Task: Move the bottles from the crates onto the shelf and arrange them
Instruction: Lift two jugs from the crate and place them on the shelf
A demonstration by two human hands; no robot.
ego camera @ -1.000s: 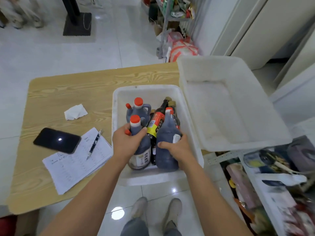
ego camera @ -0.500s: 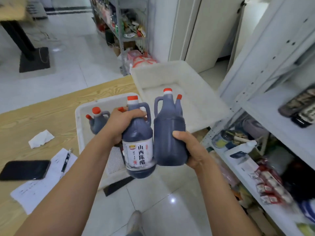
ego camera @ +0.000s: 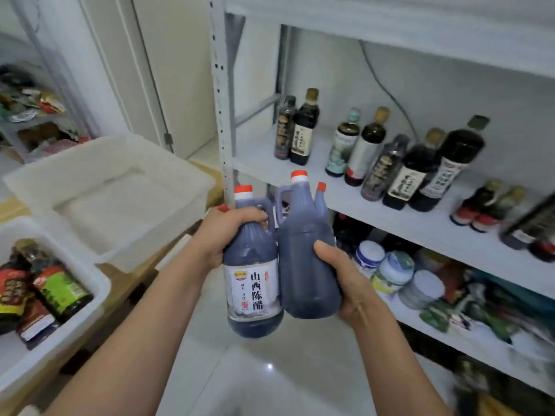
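My left hand (ego camera: 223, 235) grips the shoulder of a dark vinegar jug (ego camera: 253, 283) with a red cap and a white label. My right hand (ego camera: 345, 280) holds a second dark jug (ego camera: 306, 259) round its lower body, label turned away. Both jugs are upright, side by side and touching, in the air in front of the white shelf (ego camera: 375, 211). Several dark bottles (ego camera: 399, 163) stand on that shelf board. A white crate (ego camera: 90, 283) at the lower left holds more bottles (ego camera: 57, 289) lying down.
A second white crate (ego camera: 180, 187), with nothing visible inside, sits on the wooden table beside the shelf post (ego camera: 222, 115). The lower shelf (ego camera: 450, 340) is crowded with jars and packets. Glossy tiled floor (ego camera: 270, 370) lies below my arms.
I lifted both jugs out of the crate and turned right. They now hang in front of the shelf instead of over the crate and table.
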